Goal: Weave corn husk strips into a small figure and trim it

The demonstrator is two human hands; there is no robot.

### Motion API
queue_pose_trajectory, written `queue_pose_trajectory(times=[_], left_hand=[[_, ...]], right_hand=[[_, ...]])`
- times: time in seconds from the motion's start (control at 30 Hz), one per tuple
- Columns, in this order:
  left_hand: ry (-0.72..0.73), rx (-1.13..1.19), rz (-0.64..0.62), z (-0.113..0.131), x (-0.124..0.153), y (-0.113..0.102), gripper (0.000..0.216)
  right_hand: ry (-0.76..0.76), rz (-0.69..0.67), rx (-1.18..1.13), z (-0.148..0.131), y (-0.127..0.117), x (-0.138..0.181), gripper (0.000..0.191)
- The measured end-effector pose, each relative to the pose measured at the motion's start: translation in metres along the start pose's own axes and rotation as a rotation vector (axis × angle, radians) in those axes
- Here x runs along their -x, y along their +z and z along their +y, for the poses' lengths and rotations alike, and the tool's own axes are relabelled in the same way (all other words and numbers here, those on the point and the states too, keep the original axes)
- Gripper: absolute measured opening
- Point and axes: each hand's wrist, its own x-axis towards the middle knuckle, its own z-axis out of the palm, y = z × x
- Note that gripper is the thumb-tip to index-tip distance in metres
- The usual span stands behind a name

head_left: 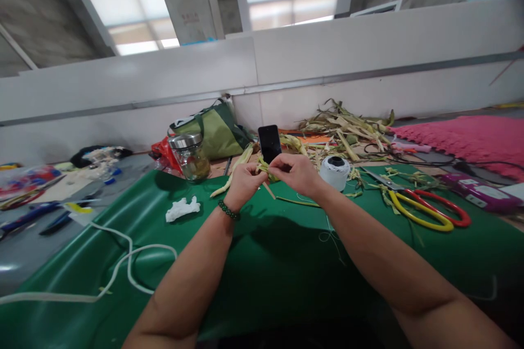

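My left hand point(245, 182), with a dark green bead bracelet above it, pinches a small bundle of yellow-green corn husk point(262, 166). From the other side my right hand point(297, 174) has its fingertips closed on the same husk piece. Both hands are held above the green sheet. Just behind them a black phone point(269, 143) stands upright. A spool of white thread point(334, 173) sits right of my right hand. Under that hand a thin green stalk point(297, 203) lies on the sheet. Left of my left hand are a pale husk strip point(233, 172) and a crumpled white tissue point(182, 209).
Large scissors point(426, 210) with red and yellow handles lie open at right. Behind rises a heap of dried husks point(347, 125). A lidded glass jar point(190, 158) and green bag point(216, 131) stand back left. A white cable point(118, 267) loops across the green sheet point(262, 278).
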Motion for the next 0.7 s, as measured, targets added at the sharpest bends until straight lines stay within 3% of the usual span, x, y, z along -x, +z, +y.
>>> queue_pose_trajectory(times=[0.33,0.57,0.7], left_hand=[[0.007,-0.124,0.044,0.0035,0.0033,0.0047,0.024],[0.039,-0.208,0.078,-0.0007,0.0025,0.0055,0.025],[0.04,-0.291,0.067,0.001,0.0034,0.006,0.026]], right_hand=[[0.037,-0.027,0.174,0.0006,-0.0006,0.0001,0.008],[-0.042,-0.016,0.032,0.0,0.0007,0.0016,0.004],[-0.049,-0.013,0.106,0.0008,0.0006,0.0017,0.006]])
